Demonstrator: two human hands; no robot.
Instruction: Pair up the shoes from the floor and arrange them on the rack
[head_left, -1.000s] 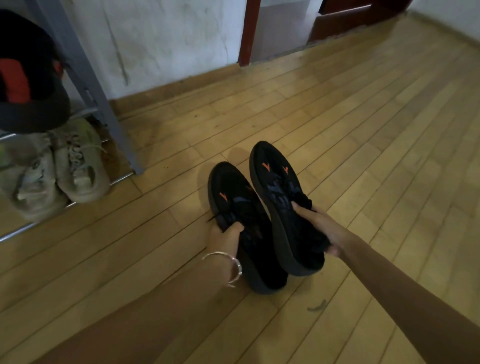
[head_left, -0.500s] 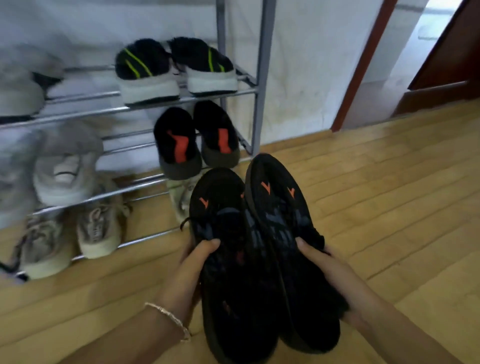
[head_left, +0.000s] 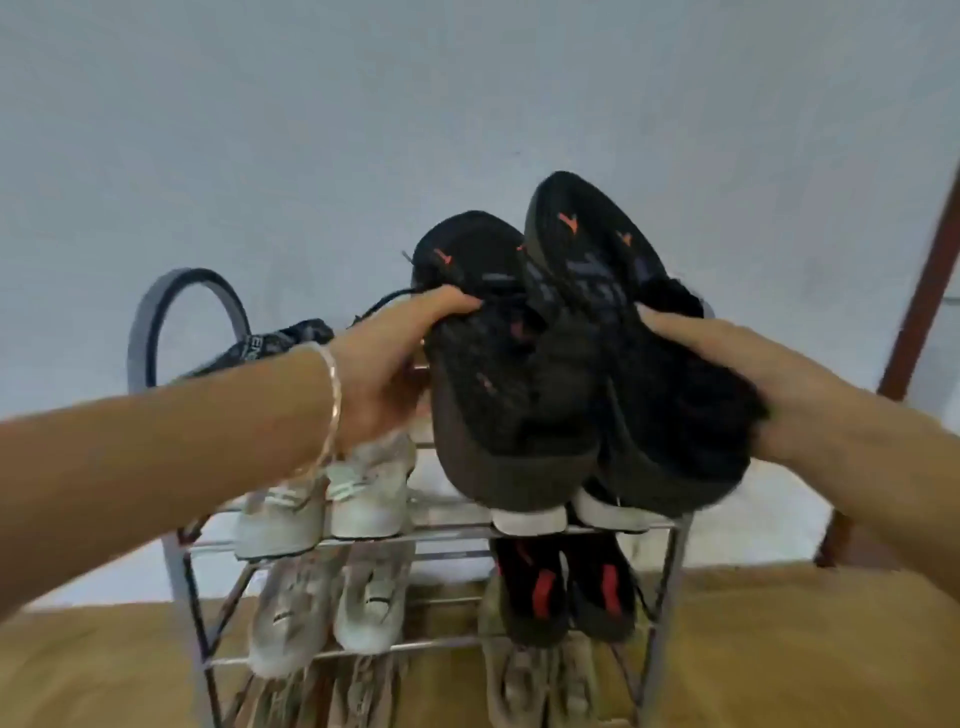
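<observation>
At frame centre, the left hand (head_left: 384, 364) and right hand (head_left: 727, 374) each gripped 1 black shoe (head_left: 498, 364) above the rack (head_left: 670, 561).

Pale blue-white wall (head_left: 363, 130) fills the upper view; brown wooden floor (head_left: 805, 649) runs below, dark reddish door frame (head_left: 919, 291) at right edge.

- Held shoes (head_left: 550, 374): black, small orange marks near the toes
- Rack (head_left: 182, 566): grey metal
- Lower-shelf shoes (head_left: 566, 587): black with red stripes
- Left-side shoes (head_left: 322, 509): pale beige
- Bracelet (head_left: 332, 400): gold-toned
- Wall (head_left: 467, 104): pale grey-blue
- Floor (head_left: 805, 649): yellow-brown
</observation>
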